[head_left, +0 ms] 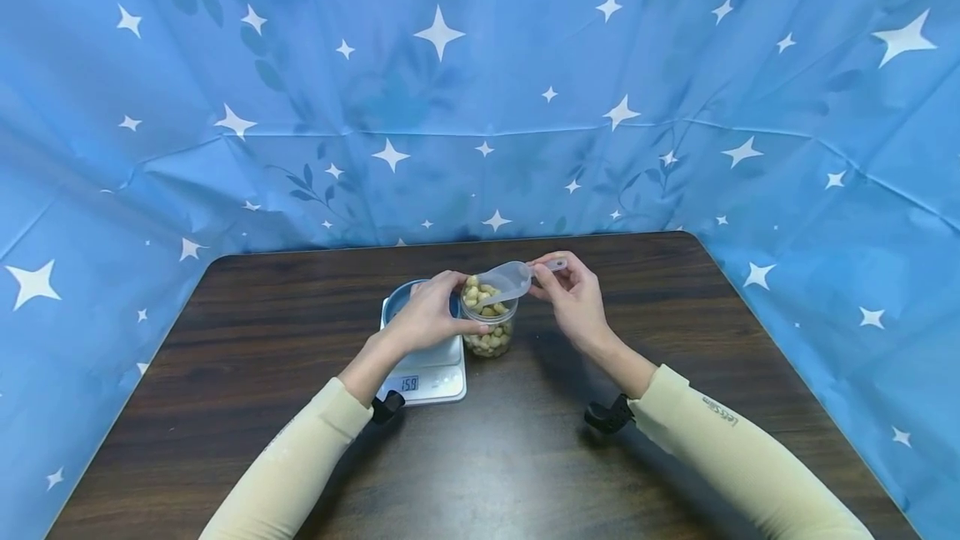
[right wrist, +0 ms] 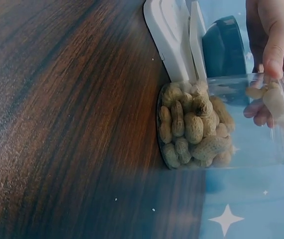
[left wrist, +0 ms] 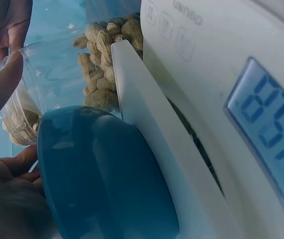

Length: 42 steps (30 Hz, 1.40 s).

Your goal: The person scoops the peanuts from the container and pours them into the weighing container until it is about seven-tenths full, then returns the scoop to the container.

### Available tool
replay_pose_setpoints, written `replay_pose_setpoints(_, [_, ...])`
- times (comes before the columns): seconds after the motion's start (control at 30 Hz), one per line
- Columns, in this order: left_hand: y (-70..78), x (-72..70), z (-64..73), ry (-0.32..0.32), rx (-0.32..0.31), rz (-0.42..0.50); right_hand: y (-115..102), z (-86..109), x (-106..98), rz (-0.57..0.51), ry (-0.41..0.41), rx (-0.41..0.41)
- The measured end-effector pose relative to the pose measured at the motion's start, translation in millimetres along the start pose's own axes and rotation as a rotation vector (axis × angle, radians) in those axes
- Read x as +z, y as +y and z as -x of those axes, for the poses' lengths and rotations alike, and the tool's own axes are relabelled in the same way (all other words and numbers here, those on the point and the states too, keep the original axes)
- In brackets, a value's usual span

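A clear jar [head_left: 489, 317] stands on the table, its lower part filled with unshelled peanuts [right wrist: 194, 127]. My left hand [head_left: 429, 313] holds the jar near its rim, thumb on the near side and fingers on the far side. Between the thumb and fingers of my right hand [head_left: 573, 300] is the handle of a translucent plastic scoop [head_left: 510, 278]. The scoop's bowl tilts down into the jar's mouth, with some peanuts [left wrist: 25, 127] at it. Left of the jar, a blue bowl [left wrist: 99, 169] sits on a white kitchen scale [head_left: 437, 386], partly hidden by the left hand.
Digits show on the scale's display [head_left: 409, 383]. The scale stands right against or very near the jar's left side. Dark wood tabletop [head_left: 247, 373] extends around them, and a blue star-patterned curtain [head_left: 480, 90] hangs behind the far edge.
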State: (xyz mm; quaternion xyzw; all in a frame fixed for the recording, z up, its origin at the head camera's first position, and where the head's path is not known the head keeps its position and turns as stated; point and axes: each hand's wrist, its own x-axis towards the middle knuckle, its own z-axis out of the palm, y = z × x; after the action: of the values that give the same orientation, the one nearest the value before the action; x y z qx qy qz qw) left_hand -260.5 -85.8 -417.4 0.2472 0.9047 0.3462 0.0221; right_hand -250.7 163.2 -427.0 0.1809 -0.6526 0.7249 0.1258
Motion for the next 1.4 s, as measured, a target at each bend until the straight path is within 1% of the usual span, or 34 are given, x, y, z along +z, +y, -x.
replay_pose_setpoints(0.1, [1.1, -1.0, -0.8, 0.000, 0.001, -0.010, 1, 0.1, -2, -0.008, 0.005, -0.011])
replay_pose_setpoints(0.23, [0.9, -0.7, -1.7, -0.007, -0.001, -0.030, 2, 1.6, -5, -0.026, 0.025, -0.001])
replay_pose_setpoints(0.4, [0.5, 0.4, -0.8, -0.015, -0.003, -0.026, 2, 4.4, -6, -0.040, 0.032, 0.004])
replay_pose_setpoints(0.6, [0.3, 0.6, 1.2, -0.007, -0.002, -0.016, 3, 6.5, 0, 0.005, -0.024, -0.041])
replay_pose_setpoints(0.67, [0.1, 0.3, 1.6, -0.006, -0.003, -0.016, 3, 7.2, 2, 0.019, -0.040, -0.045])
replay_pose_setpoints(0.77, [0.0, -0.1, 1.7, -0.003, 0.001, -0.022, 4, 7.4, 5, 0.021, -0.044, -0.037])
replay_pose_setpoints(0.87, [0.2, -0.2, 1.2, 0.001, 0.008, -0.025, 4, 7.0, 6, 0.011, -0.035, -0.027])
replay_pose_setpoints(1.1, [1.1, -0.3, 1.0, 0.004, 0.015, -0.051, 5, 9.5, 4, -0.022, 0.035, 0.001])
replay_pose_setpoints(1.4, [1.9, 0.2, 0.1, -0.003, 0.023, -0.051, 8, 12.9, 1, -0.100, 0.076, -0.006])
